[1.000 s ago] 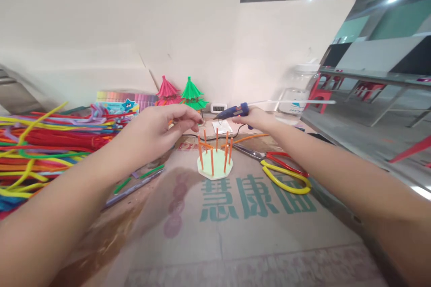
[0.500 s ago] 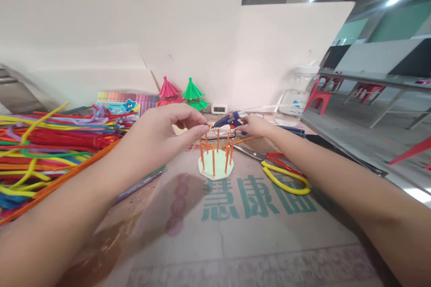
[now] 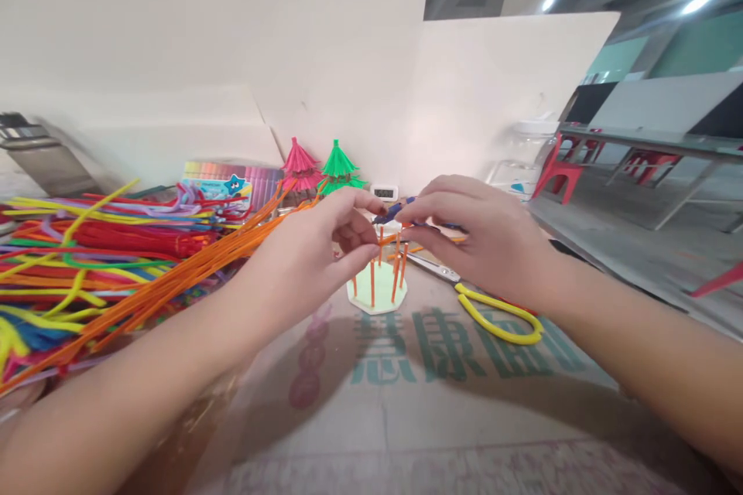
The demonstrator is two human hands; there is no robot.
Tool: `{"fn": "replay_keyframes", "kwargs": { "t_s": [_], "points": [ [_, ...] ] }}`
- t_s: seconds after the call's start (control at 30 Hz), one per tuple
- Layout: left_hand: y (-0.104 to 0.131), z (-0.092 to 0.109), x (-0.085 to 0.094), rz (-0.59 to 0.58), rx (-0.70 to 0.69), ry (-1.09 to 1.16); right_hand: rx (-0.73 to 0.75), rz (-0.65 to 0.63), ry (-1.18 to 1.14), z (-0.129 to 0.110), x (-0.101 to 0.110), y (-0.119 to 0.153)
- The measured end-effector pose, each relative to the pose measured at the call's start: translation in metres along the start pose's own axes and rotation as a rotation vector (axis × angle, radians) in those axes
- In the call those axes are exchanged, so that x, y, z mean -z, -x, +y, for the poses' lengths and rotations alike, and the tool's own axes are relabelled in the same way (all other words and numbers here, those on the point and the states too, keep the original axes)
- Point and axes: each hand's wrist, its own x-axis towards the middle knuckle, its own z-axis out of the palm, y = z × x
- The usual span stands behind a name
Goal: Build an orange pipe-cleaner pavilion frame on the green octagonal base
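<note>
A pale green octagonal base (image 3: 377,300) lies on the table, with several short orange pipe-cleaner posts (image 3: 372,282) standing along its edge. Above the posts, a short orange pipe-cleaner piece (image 3: 390,239) runs level between my two hands. My left hand (image 3: 325,240) pinches its left end between thumb and fingers. From the other side, my right hand (image 3: 487,228) has its fingers closed at the right end, palm down. Just behind the fingertips lies a dark blue glue gun (image 3: 390,212), partly covered by my right hand.
Loose coloured pipe cleaners (image 3: 104,247) fill the left side, with a marker set (image 3: 226,184) behind them. Yellow-handled scissors (image 3: 499,317) rest to the right of the base. Pink (image 3: 299,162) and green (image 3: 340,166) roofed models, a small clock (image 3: 384,192) and a clear bottle (image 3: 525,158) stand behind.
My right hand has left the glue gun and come nearer, over the base, to the orange piece. My left hand has lowered slightly and moved right. The view has shifted a little.
</note>
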Motion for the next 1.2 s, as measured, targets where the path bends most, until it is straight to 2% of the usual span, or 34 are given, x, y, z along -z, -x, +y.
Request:
{"fn": "replay_keyframes", "kwargs": {
  "t_s": [0.1, 0.2, 0.3, 0.47, 0.63, 0.83, 0.97, 1.2],
  "points": [
    [0.001, 0.001, -0.002, 0.014, -0.01, -0.015, 0.165, -0.004, 0.047, -0.003, -0.012, -0.004],
    [0.0, -0.001, -0.002, 0.007, -0.007, -0.026, 0.203, -0.019, 0.085, -0.004, -0.018, -0.009],
    [-0.003, -0.008, 0.002, -0.046, -0.007, -0.055, 0.18, -0.033, 0.089, -0.004, -0.022, -0.008],
    [-0.011, -0.034, 0.008, -0.168, -0.19, -0.288, 0.05, -0.037, -0.016, 0.004, -0.033, 0.003],
    [-0.017, -0.055, -0.002, -0.254, -0.159, -0.296, 0.022, -0.07, -0.049, 0.008, -0.042, 0.01],
    [-0.017, -0.062, -0.017, -0.284, -0.134, -0.188, 0.055, -0.054, 0.044, 0.005, -0.043, 0.011],
    [-0.017, -0.063, -0.019, -0.298, -0.14, -0.178, 0.049, -0.048, 0.073, 0.005, -0.043, 0.011],
    [-0.018, -0.065, -0.018, -0.304, -0.133, -0.169, 0.056, -0.111, 0.072, 0.003, -0.042, 0.012]
  ]
}}
